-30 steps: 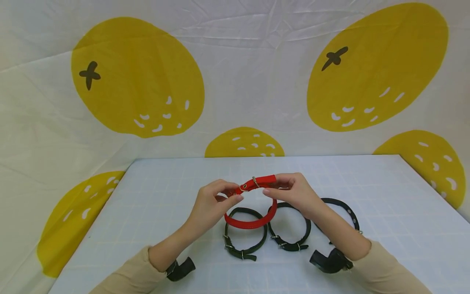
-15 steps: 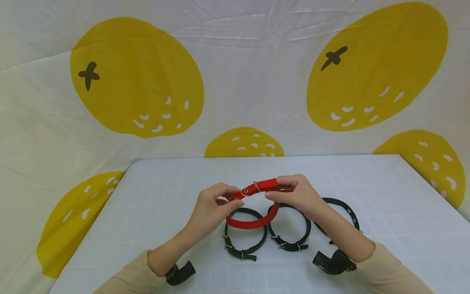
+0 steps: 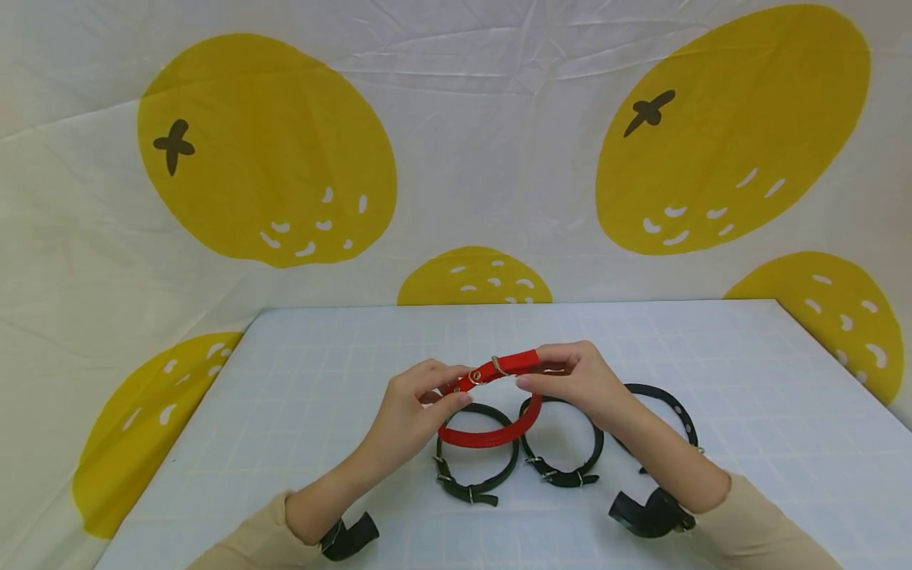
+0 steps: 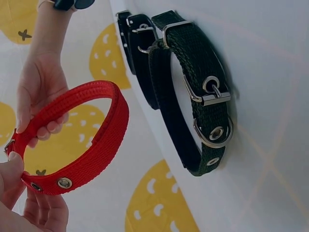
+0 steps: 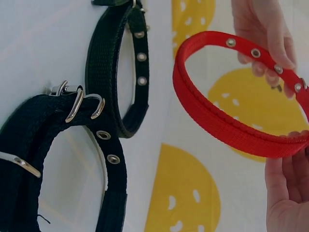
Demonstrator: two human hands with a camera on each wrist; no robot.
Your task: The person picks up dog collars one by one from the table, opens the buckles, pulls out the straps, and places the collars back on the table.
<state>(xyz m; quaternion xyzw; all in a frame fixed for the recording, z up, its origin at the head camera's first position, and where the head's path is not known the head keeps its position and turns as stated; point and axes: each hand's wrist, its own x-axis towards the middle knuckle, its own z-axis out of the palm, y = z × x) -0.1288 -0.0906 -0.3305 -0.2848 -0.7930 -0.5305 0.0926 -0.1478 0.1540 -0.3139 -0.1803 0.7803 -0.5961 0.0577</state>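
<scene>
A red collar is held up over the table in both hands, looped into a ring. My left hand pinches its strap on the left, close to a metal eyelet. On the other side my right hand grips the red band between thumb and fingers. Between the hands runs the stretch with the metal loop and eyelets. The right wrist view shows several eyelets along the red strap. Behind it in the left wrist view, a dark green collar stands on the table with its buckle fastened.
Below the hands lie the dark green collar and a black collar, side by side. Another dark collar lies farther right, partly behind the right forearm. Black wrist cameras hang under the forearms. A patterned curtain backs the table.
Both hands and the red collar have sunk slightly, and its buckle stretch tilts a little more, lower on the left. The dark collars on the table have not moved.
</scene>
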